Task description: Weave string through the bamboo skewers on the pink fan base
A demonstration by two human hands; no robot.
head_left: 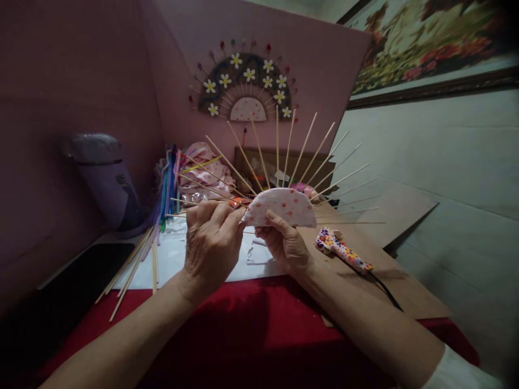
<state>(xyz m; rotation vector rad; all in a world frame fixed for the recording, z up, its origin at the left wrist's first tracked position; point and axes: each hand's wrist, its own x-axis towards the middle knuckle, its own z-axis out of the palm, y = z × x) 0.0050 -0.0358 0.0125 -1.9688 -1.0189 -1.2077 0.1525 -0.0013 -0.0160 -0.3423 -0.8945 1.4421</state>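
Note:
A half-circle base (284, 208) covered in pale pink cloth with orange-red spots is held up in front of me. Thin wooden sticks (277, 146) spread from its curved edge like the ribs of a fan. My right hand (287, 243) grips the flat lower edge, thumb on the front and fingers behind. At the left corner, my left hand (214, 243) is closed, its fingertips pressed together against the base and the lowest sticks. The fingers partly hide these sticks, so their exact hold is hard to see.
A flower-patterned glue gun (343, 249) lies on cardboard (405, 281) at right. Loose sticks (130, 270) lie at left, near a purple flask-like container (109, 189). Spotted cloth (203, 173) is heaped behind. A finished flowered fan (248, 81) hangs on the pink board.

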